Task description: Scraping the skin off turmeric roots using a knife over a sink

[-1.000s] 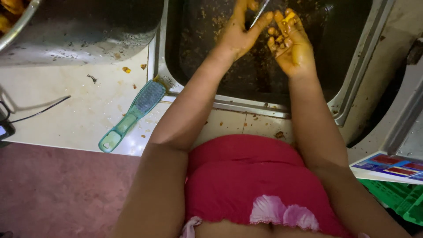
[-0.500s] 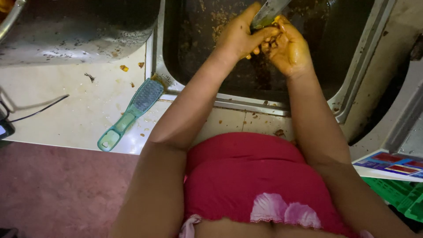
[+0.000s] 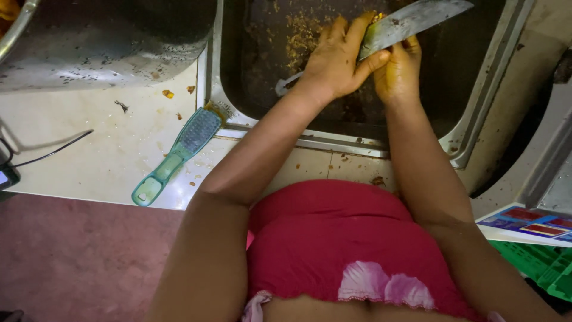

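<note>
over the dirty steel sink (image 3: 476, 128), both hands meet at a broad knife blade (image 3: 411, 21). left hand (image 3: 336, 62): fingers pressed together along the blade's flat, thumb beneath. right hand (image 3: 398, 70): curled against the blade from below; grip unclear. green scrubbing brush (image 3: 179, 155) lies on the wet counter (image 3: 89, 155), well apart.

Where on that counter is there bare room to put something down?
The widest bare patch is the pale counter between the big metal pot, the green scraper and the dark cable; only crumbs lie there. A narrow strip runs along the sink's front rim. The sink is crowded: the left hand and right hand work the knife there.
</note>
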